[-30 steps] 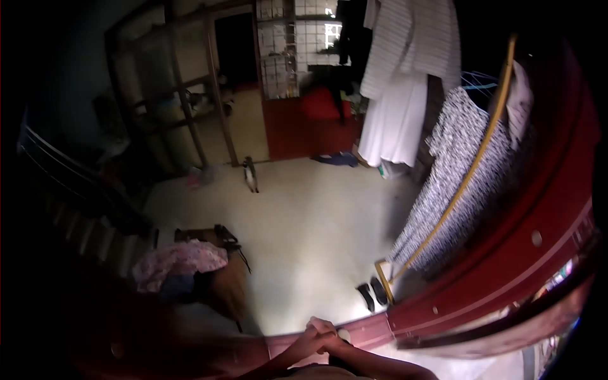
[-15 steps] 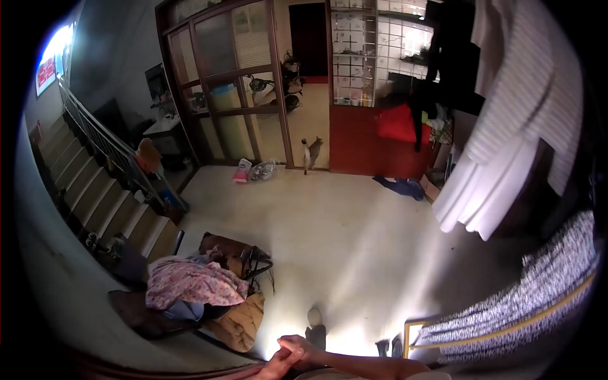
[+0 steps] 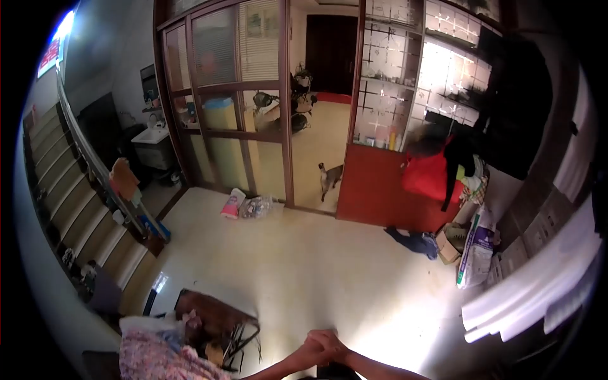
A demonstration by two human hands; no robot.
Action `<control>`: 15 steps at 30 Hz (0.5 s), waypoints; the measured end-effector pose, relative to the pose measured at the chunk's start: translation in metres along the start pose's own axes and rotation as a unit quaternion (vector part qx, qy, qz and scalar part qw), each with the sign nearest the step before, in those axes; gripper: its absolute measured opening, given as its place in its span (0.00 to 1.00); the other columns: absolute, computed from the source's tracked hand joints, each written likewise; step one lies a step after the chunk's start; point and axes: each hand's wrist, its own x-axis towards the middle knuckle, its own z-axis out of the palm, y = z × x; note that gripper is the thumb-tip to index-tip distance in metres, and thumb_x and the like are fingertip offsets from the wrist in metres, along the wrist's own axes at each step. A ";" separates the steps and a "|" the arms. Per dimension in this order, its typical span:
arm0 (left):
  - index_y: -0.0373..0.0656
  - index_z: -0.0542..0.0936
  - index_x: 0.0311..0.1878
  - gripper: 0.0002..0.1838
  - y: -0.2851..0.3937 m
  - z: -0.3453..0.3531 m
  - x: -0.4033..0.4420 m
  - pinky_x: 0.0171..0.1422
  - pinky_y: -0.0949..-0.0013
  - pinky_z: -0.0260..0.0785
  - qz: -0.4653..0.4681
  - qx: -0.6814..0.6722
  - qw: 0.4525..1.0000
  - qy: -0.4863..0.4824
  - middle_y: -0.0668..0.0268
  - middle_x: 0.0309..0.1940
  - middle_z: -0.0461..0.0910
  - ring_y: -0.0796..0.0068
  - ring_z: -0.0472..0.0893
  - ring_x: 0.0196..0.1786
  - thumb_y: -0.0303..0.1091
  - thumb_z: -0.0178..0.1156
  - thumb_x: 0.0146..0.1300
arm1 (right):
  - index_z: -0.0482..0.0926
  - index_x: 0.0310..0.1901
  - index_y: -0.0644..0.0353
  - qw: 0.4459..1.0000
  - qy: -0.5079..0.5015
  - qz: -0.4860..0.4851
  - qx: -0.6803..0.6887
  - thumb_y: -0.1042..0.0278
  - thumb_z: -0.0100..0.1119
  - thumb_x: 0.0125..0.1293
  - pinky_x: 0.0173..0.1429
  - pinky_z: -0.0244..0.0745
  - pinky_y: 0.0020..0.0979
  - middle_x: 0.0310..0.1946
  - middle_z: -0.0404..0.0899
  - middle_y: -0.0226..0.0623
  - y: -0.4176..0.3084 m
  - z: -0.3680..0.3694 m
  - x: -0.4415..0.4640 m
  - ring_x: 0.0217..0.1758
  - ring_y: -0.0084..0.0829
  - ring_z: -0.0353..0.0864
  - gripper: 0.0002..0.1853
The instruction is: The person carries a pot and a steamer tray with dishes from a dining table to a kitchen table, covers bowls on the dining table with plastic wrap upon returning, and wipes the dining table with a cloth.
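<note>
The left hand and right hand are clasped together at the bottom centre, above the floor. The fingers are curled closed around each other; whether anything is held between the palms cannot be told. To the left of the hands, and apart from them, the chair is placed. Its near side is partly covered by a floral cloth, which is cut off by the lower edge of the view, and dark straps are seen at its right side.

Farther off, a cat is seen in the doorway, partly hidden by the red panel. A pink bag and a clear bag are set side by side near the glass partition. A blue cloth is spread on the floor beside an open box, and a sack is stood upright just right of the box. At the far left, stairs are bordered by a railing.
</note>
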 end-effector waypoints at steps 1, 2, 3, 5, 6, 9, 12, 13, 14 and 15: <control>0.40 0.73 0.33 0.11 0.003 -0.015 0.032 0.27 0.76 0.66 0.082 -0.012 0.996 0.032 0.66 0.26 0.75 0.79 0.74 0.27 0.38 0.57 0.62 | 0.68 0.31 0.61 0.999 -0.010 0.033 0.026 0.59 0.53 0.60 0.19 0.65 0.26 0.18 0.68 0.34 0.007 -0.024 0.024 0.17 0.23 0.70 0.13; 0.42 0.70 0.26 0.10 0.007 -0.027 0.062 0.19 0.77 0.62 0.162 -0.028 0.984 0.065 0.67 0.23 0.71 0.80 0.70 0.22 0.31 0.60 0.59 | 0.68 0.30 0.61 0.989 -0.026 0.117 0.085 0.57 0.54 0.59 0.18 0.66 0.27 0.18 0.68 0.35 -0.010 -0.045 0.046 0.16 0.24 0.70 0.14; 0.41 0.71 0.26 0.11 0.007 -0.043 0.085 0.20 0.77 0.63 0.115 -0.038 0.990 0.066 0.67 0.23 0.72 0.79 0.71 0.22 0.34 0.58 0.61 | 0.67 0.30 0.61 0.969 -0.031 0.201 0.140 0.56 0.55 0.58 0.18 0.66 0.27 0.18 0.69 0.37 -0.026 -0.066 0.068 0.15 0.24 0.69 0.15; 0.38 0.73 0.26 0.14 0.009 -0.079 0.123 0.24 0.77 0.65 0.017 -0.050 0.996 0.070 0.66 0.22 0.73 0.78 0.74 0.24 0.38 0.55 0.63 | 0.68 0.30 0.61 0.983 -0.063 0.165 0.056 0.56 0.55 0.58 0.17 0.66 0.28 0.19 0.70 0.37 -0.026 -0.099 0.117 0.14 0.25 0.69 0.16; 0.37 0.74 0.26 0.16 0.016 -0.105 0.150 0.25 0.77 0.66 -0.022 -0.047 0.996 0.071 0.66 0.22 0.74 0.77 0.75 0.25 0.40 0.53 0.64 | 0.68 0.30 0.61 0.988 -0.079 0.136 0.006 0.55 0.55 0.59 0.17 0.66 0.29 0.19 0.70 0.37 -0.031 -0.124 0.155 0.14 0.25 0.69 0.16; 0.35 0.76 0.44 0.21 0.019 -0.197 0.201 0.40 0.71 0.74 -0.175 0.003 0.984 0.031 0.63 0.33 0.80 0.74 0.80 0.36 0.48 0.49 0.67 | 0.73 0.34 0.64 0.976 -0.106 -0.102 -0.163 0.54 0.55 0.57 0.29 0.72 0.34 0.25 0.75 0.42 0.017 -0.177 0.265 0.25 0.38 0.77 0.18; 0.36 0.77 0.43 0.19 0.016 -0.258 0.233 0.40 0.74 0.73 -0.147 -0.072 0.974 0.154 0.63 0.32 0.80 0.75 0.79 0.35 0.46 0.52 0.67 | 0.77 0.34 0.62 0.915 -0.199 -0.191 -0.296 0.61 0.46 0.61 0.42 0.71 0.36 0.31 0.77 0.47 -0.012 -0.208 0.351 0.36 0.44 0.76 0.14; 0.36 0.77 0.43 0.19 0.030 -0.273 0.242 0.39 0.75 0.72 -0.152 -0.092 0.967 0.182 0.63 0.31 0.80 0.76 0.79 0.35 0.46 0.53 0.66 | 0.77 0.35 0.63 0.934 -0.207 -0.072 -0.283 0.60 0.47 0.61 0.42 0.71 0.36 0.32 0.77 0.47 -0.026 -0.210 0.378 0.37 0.45 0.76 0.14; 0.36 0.78 0.42 0.19 0.044 -0.291 0.253 0.38 0.76 0.71 -0.154 -0.110 0.959 0.210 0.64 0.31 0.80 0.77 0.78 0.34 0.46 0.54 0.66 | 0.76 0.36 0.63 0.938 -0.210 0.045 -0.272 0.59 0.47 0.62 0.42 0.71 0.37 0.33 0.77 0.47 -0.042 -0.214 0.407 0.37 0.45 0.76 0.15; 0.36 0.78 0.42 0.21 0.048 -0.310 0.263 0.37 0.77 0.70 -0.126 -0.118 0.963 0.205 0.65 0.31 0.80 0.77 0.78 0.34 0.48 0.55 0.65 | 0.76 0.36 0.64 0.943 -0.206 0.044 -0.257 0.59 0.47 0.62 0.42 0.71 0.37 0.33 0.77 0.48 -0.042 -0.220 0.429 0.38 0.46 0.76 0.15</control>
